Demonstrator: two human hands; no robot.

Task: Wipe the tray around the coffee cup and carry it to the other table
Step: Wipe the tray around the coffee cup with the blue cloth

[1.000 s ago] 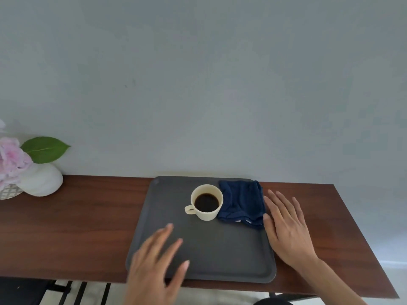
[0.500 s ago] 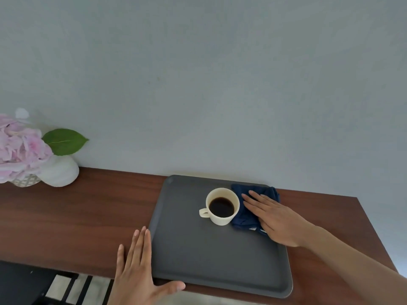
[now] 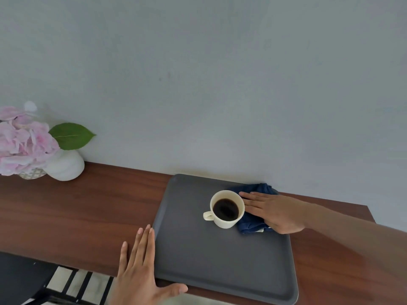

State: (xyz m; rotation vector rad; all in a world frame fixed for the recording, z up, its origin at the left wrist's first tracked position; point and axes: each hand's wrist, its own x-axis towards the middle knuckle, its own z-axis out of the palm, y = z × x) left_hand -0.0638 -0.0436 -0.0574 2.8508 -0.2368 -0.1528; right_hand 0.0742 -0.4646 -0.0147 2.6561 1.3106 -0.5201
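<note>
My right-hand fingers (image 3: 253, 200) lie flat and spread on the dark blue cloth (image 3: 253, 225), pressing it onto the tray (image 3: 198, 256) just beside the coffee cup (image 3: 226, 209); the right hand (image 3: 277, 212) covers most of it. My left-hand fingers (image 3: 144, 245) are stretched out flat along the tray's left edge, thumb at its near corner, gripping nothing, the left hand (image 3: 138, 276) resting on the desk (image 3: 77, 212). The tray is dark grey, matte, rounded at the corners; the cream cup holds black coffee. Pink flowers (image 3: 22, 144) stand far left.
</note>
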